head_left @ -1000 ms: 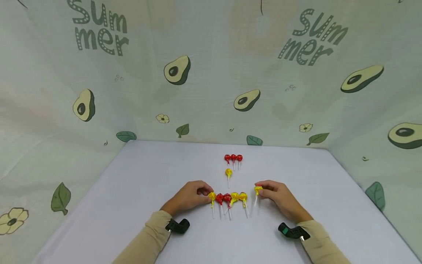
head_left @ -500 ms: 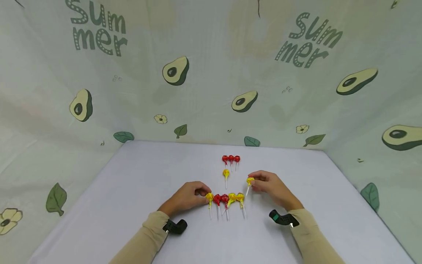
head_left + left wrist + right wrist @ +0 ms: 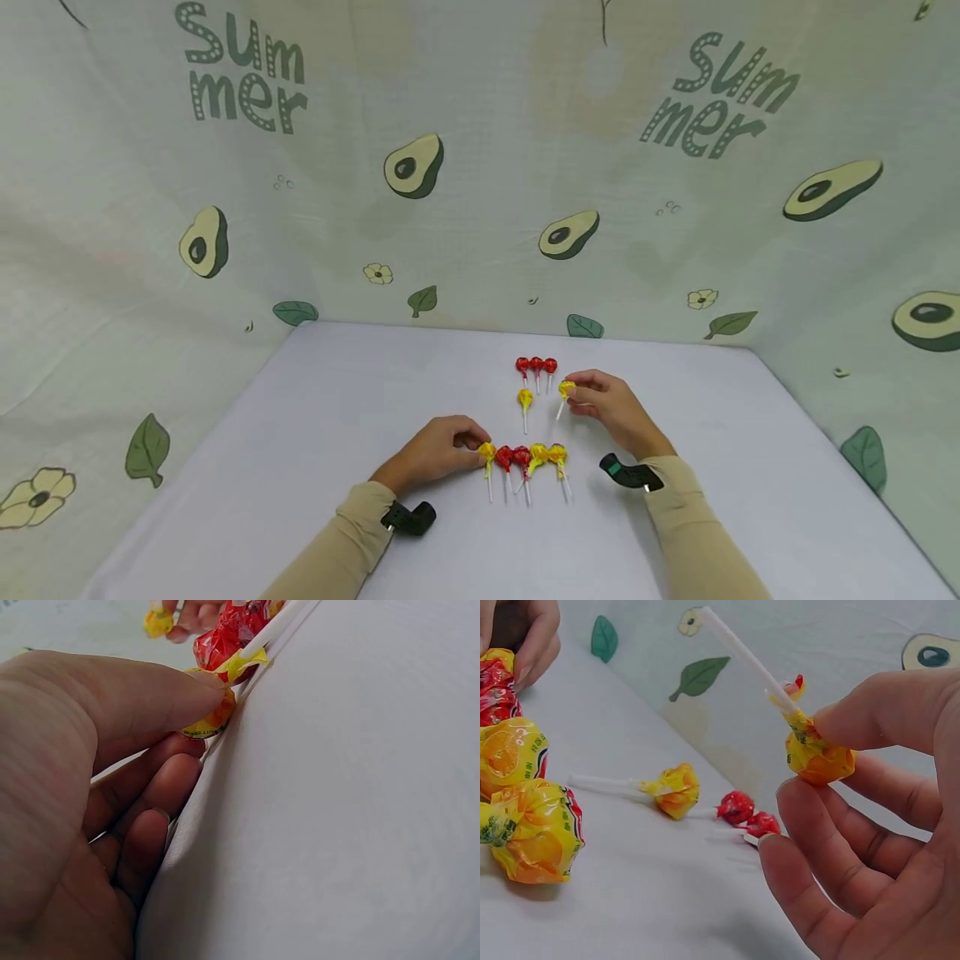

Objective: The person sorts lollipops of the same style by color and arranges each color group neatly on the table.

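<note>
My left hand [image 3: 444,450] pinches the yellow lollipop [image 3: 487,452] at the left end of the near row; in the left wrist view the thumb [image 3: 169,697] lies over its wrapped head. Two red lollipops [image 3: 504,457] and two more yellow lollipops [image 3: 557,454] continue that row, sticks toward the person. My right hand [image 3: 609,408] holds another yellow lollipop [image 3: 817,754] above the table between thumb and fingers, its stick free. To the left of it lies a lone yellow lollipop [image 3: 525,398], just below three red lollipops [image 3: 536,365] side by side.
The white tabletop [image 3: 375,375] carries both groups of lollipops. Behind it and along both sides hangs a pale cloth [image 3: 480,167] printed with avocados and leaves. Each wrist wears a black strap device [image 3: 630,473].
My right hand has carried its yellow lollipop away from the person and slightly left, from beside the near row to beside the lone yellow lollipop. The left hand keeps its place.
</note>
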### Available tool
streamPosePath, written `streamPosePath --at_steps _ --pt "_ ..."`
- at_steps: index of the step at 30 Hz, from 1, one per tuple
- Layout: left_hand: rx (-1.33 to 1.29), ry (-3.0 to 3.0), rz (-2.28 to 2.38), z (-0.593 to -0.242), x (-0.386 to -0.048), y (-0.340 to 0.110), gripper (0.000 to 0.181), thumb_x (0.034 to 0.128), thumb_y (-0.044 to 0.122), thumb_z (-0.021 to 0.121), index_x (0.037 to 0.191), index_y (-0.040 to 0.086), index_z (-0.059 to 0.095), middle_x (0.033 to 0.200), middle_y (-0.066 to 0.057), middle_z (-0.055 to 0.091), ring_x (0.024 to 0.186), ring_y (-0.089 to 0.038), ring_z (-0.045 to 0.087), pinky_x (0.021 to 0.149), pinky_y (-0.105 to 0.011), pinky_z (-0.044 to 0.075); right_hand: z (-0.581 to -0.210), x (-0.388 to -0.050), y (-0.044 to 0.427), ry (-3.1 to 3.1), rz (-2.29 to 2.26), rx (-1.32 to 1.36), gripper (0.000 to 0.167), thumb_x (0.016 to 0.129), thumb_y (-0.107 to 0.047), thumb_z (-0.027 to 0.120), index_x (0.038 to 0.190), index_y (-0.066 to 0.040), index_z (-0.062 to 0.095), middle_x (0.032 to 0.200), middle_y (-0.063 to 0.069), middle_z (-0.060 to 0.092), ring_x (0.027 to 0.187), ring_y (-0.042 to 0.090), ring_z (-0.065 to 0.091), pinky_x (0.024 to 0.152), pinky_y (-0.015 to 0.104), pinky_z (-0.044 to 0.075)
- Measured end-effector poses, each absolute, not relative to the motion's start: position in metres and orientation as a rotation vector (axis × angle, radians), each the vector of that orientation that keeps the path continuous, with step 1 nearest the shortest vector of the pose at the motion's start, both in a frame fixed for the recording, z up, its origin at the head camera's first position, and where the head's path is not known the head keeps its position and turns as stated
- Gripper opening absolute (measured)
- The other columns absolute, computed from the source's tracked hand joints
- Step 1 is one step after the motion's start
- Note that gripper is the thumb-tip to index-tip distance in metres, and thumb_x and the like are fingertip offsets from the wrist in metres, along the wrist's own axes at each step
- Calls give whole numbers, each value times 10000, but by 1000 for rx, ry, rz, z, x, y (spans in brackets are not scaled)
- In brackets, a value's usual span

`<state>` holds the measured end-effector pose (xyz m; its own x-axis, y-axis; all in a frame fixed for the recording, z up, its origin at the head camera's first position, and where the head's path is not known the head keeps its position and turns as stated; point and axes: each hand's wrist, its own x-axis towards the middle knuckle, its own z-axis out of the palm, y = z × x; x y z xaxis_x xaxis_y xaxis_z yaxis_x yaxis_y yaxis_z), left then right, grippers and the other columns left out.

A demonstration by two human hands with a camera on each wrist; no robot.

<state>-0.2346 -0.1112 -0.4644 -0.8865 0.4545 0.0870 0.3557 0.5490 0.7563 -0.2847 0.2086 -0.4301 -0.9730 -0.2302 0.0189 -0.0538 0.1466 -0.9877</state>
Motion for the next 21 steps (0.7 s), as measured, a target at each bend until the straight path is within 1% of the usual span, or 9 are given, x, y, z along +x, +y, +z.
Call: streamPosePath --at_steps 6,12,17,21 --pt "696 2660 1249 -463 -234 -115 200 865 266 791 1051 273 717 942 139 624 886 -96 578 794 -283 484 -437 -295 199 2292 -1986 -215 421 975 -252 673 1289 21 607 1215 153 618 1056 311 615 871 328 550" --pt "720 2672 1231 -463 -235 -116 204 867 279 789 1058 273 719 951 153 625 882 -78 579 799 -274 485 -441 -303 184 2398 -1905 -269 441 968 -264 677 1316 -1 614 1193 137 636 1043 303 616 848 339 548" --pt "731 2652 1253 -462 -234 -113 203 869 278 788 1060 267 722 955 148 630 884 -84 583 796 -276 486 -446 -307 179 2534 -1796 -284 365 969 -267 672 1272 -64 662 1162 103 647 968 287 603 764 317 530" --pt "717 2662 1248 -463 -234 -111 201 871 270 784 1061 276 717 956 157 627 887 -76 581 800 -274 484 -451 -309 178 2580 -1725 -274 359 967 -286 673 1271 -93 669 1173 90 641 932 275 595 738 293 526"
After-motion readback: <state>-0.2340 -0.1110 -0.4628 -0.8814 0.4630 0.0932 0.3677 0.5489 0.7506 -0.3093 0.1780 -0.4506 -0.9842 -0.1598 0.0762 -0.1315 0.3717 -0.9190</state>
